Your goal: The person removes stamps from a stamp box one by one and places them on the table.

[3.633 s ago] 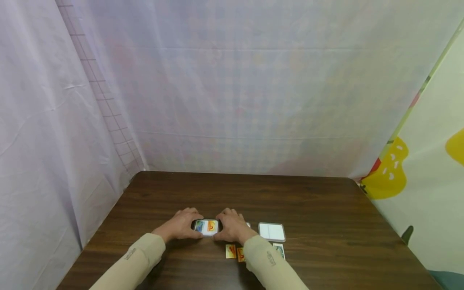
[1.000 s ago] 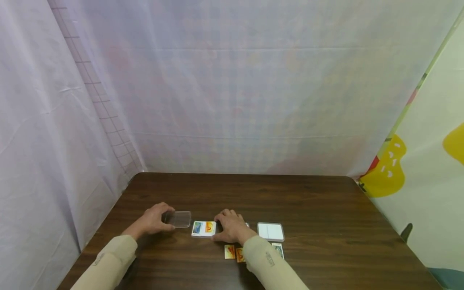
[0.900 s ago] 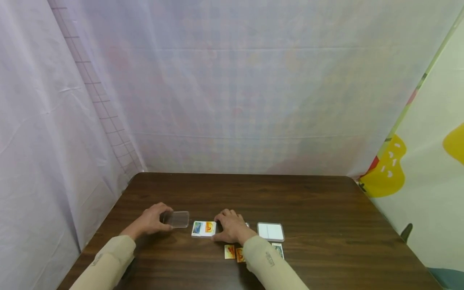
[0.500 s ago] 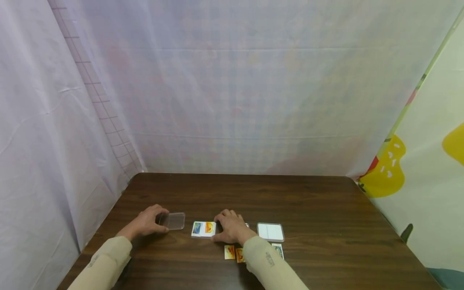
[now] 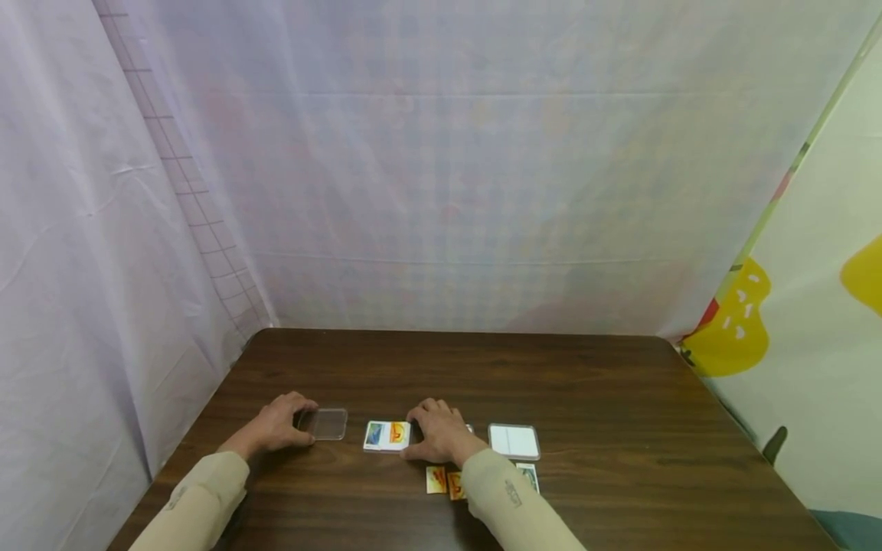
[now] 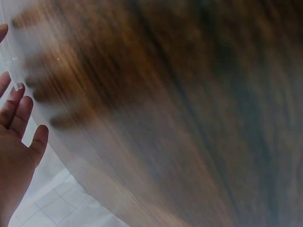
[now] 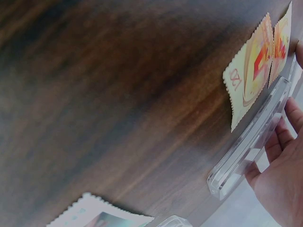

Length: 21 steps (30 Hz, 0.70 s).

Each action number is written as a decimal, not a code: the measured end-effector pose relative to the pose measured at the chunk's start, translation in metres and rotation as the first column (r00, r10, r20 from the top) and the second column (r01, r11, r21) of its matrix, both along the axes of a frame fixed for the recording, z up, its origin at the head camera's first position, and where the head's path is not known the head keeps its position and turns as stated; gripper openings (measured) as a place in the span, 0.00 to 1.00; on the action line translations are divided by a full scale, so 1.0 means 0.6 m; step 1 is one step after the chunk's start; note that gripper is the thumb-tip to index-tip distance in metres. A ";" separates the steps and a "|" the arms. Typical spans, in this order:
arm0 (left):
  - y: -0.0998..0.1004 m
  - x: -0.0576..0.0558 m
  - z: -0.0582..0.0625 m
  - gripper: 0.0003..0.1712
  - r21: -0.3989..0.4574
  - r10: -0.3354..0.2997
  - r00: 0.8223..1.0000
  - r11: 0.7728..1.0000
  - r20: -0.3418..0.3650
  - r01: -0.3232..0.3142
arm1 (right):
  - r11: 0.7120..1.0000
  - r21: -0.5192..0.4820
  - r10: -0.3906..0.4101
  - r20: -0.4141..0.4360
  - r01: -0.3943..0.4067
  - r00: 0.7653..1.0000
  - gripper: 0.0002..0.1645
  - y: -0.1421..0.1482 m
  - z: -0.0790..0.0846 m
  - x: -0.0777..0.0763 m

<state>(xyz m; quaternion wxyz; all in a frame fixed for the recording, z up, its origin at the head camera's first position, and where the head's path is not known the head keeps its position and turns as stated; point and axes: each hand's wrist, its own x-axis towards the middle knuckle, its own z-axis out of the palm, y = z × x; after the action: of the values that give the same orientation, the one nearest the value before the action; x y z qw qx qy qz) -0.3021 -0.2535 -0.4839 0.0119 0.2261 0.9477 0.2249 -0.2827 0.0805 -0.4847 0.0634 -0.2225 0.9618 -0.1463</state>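
Observation:
In the head view my left hand (image 5: pixel 274 425) grips the left end of a clear plastic lid (image 5: pixel 331 425), thumb on the near edge and fingers on the far edge. The left wrist view shows the lid's edge at the fingertips. To the right sits a small clear case base (image 5: pixel 386 451) with a white insert and two stamps, one blue-green (image 5: pixel 374 435) and one orange (image 5: pixel 398 432). My right hand (image 5: pixel 441 430) holds the base's right end between thumb and fingers. Beneath this hand, another clear case (image 7: pixel 248 142) shows in the right wrist view, mostly hidden from the head camera.
Two orange perforated stamps (image 5: pixel 436 480) lie in front of my right hand, one partly behind the sleeve. A greenish stamp (image 5: pixel 528 476) lies farther right, below a clear case with a white insert (image 5: pixel 514 441). Curtains border the brown wooden table (image 5: pixel 586 390).
The clear lid came off the case base. My left hand carried it left, then slightly nearer and lower. My right hand stayed at the base.

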 end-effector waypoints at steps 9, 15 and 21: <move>0.009 0.002 0.005 0.38 0.055 0.048 0.998 0.997 0.041 -0.051 | 1.000 -0.003 -0.002 0.001 0.002 1.000 0.37 0.000 -0.002 -0.002; 0.019 -0.001 0.005 0.35 0.069 0.041 0.999 0.997 -0.009 -0.040 | 1.000 -0.002 -0.003 0.007 0.003 1.000 0.37 0.000 -0.001 -0.001; 0.032 -0.004 0.004 0.30 0.106 0.032 0.998 0.994 -0.044 -0.027 | 1.000 -0.003 -0.002 0.006 0.002 1.000 0.37 0.000 0.000 -0.001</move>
<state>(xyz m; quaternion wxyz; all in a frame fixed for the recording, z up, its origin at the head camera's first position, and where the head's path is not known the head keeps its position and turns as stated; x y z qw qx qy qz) -0.3046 -0.2342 -0.4818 -0.0251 0.2174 0.9379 0.2693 -0.2832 0.0805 -0.4850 0.0658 -0.2213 0.9616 -0.1483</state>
